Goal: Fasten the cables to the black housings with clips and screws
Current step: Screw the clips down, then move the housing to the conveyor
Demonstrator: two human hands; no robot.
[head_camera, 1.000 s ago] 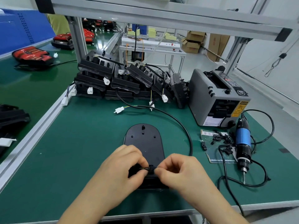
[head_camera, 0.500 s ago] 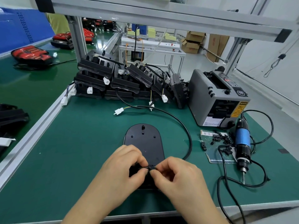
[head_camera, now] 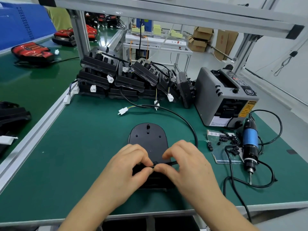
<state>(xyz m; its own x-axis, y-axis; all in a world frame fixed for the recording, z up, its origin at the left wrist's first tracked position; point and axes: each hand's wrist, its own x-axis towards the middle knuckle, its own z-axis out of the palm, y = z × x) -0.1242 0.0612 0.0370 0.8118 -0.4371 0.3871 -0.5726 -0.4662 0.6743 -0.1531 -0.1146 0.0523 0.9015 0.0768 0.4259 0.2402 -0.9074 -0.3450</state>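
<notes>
The black housing lay flat on the table. Over its near end, hands close together, the left hand pinched the cable and the right hand pinched a clip onto it. Seating the clip seemed underway; driving a screw would call for the electric screwdriver, right of the housing.

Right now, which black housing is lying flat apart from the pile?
The housing under the left hand and right hand, flat on the green mat; the others are stacked at the back beside the grey machine.
</notes>
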